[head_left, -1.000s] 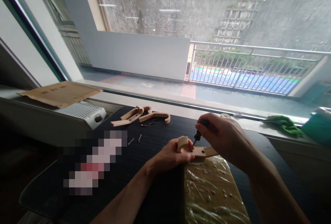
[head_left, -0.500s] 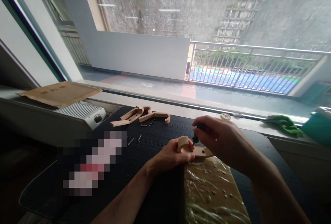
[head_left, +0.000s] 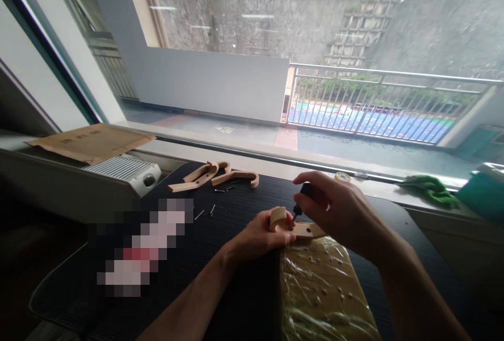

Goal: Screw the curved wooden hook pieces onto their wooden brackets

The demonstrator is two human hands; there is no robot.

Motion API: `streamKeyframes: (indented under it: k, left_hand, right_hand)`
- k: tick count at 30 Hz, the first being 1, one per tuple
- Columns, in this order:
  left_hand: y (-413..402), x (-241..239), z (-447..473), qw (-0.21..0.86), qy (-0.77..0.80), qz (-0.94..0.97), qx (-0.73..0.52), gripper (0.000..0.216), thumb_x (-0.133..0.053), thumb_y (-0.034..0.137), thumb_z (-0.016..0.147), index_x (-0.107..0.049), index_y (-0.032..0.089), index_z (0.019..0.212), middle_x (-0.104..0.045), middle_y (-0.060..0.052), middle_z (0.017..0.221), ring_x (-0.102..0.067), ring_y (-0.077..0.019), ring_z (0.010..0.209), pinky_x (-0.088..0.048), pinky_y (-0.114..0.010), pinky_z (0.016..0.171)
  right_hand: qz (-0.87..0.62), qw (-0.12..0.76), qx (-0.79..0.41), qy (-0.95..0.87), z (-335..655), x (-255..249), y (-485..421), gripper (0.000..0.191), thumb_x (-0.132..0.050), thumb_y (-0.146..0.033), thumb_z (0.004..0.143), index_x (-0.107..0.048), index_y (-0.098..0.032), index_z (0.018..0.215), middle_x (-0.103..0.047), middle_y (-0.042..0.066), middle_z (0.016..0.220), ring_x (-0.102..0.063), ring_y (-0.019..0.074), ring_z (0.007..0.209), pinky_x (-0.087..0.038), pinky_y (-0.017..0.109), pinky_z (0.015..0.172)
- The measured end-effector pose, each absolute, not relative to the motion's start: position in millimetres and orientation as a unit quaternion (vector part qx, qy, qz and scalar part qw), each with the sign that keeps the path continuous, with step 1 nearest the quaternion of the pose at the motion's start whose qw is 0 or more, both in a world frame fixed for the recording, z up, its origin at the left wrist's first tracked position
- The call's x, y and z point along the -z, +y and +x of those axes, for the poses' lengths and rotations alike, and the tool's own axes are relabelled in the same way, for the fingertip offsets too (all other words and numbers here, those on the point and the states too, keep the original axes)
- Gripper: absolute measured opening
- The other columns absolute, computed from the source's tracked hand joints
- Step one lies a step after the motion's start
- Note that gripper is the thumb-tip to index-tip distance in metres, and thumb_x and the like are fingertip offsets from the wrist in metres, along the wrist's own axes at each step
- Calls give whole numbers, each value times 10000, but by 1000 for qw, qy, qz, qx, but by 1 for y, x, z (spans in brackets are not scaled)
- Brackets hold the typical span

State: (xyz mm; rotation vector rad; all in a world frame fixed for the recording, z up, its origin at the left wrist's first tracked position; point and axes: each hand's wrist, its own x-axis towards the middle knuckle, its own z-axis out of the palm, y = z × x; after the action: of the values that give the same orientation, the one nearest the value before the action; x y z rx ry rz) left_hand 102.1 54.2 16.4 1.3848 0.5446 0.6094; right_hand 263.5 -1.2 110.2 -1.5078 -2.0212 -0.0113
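Observation:
My left hand (head_left: 264, 229) is closed around the curled end of a wooden hook (head_left: 304, 230), which lies at the far end of a tape-wrapped block (head_left: 323, 288). My right hand (head_left: 340, 207) grips a screwdriver (head_left: 297, 208) by its dark handle. The screwdriver's shaft slants down to a hole in the hook, beside my left fingers. Whether a screw sits under the tip is too small to tell. A second hole shows farther along the hook. The block's top has several small holes under clear, wrinkled tape.
Several more wooden hooks (head_left: 236, 177) lie at the back of the black table (head_left: 220, 267), with loose screws (head_left: 212, 209) near them. A tape roll (head_left: 342, 177), a green cloth (head_left: 431, 189) and a teal container (head_left: 482, 194) are along the sill. A brown envelope (head_left: 92, 141) rests at left.
My right hand and the screwdriver have shifted and turned slightly, with the fingers around the handle rearranged. My left hand and the hook stay in nearly the same place.

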Motion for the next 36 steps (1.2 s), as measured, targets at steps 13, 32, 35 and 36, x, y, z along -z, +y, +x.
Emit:
streamKeyframes:
  k: [13, 32, 35, 36]
  left_hand:
    - [56, -11, 103, 697, 248, 615, -274, 219, -686, 186, 684, -566, 139, 861, -531, 17, 808, -451, -88, 702, -352, -217, 685]
    - [56, -9, 102, 697, 242, 617, -274, 216, -686, 191, 685, -569, 145, 861, -521, 22, 807, -441, -80, 693, -343, -211, 677]
    - [55, -12, 102, 686, 244, 629, -270, 207, -679, 191, 690, -573, 137, 860, -514, 19, 814, -430, -78, 686, -339, -211, 669]
    - [55, -13, 102, 685, 245, 631, -270, 210, -679, 188, 688, -573, 134, 861, -515, 18, 818, -430, -78, 690, -340, -212, 672]
  right_hand:
    - [-585, 302, -22, -752, 265, -110, 2, 185, -479, -392, 869, -563, -231, 836, -568, -66, 558, -429, 84, 474, -301, 224, 476]
    - [-589, 305, -26, -748, 266, -110, 3, 192, -483, -388, 862, -577, -225, 828, -548, -56, 545, -416, 89, 472, -297, 229, 470]
    - [-595, 298, -20, -746, 265, -109, 3, 209, -478, -403, 859, -582, -228, 815, -549, -52, 538, -427, 97, 481, -294, 234, 474]
    - [-597, 297, -16, -745, 266, -109, 2, 208, -487, -410, 852, -586, -232, 814, -551, -53, 540, -430, 97, 479, -292, 233, 472]
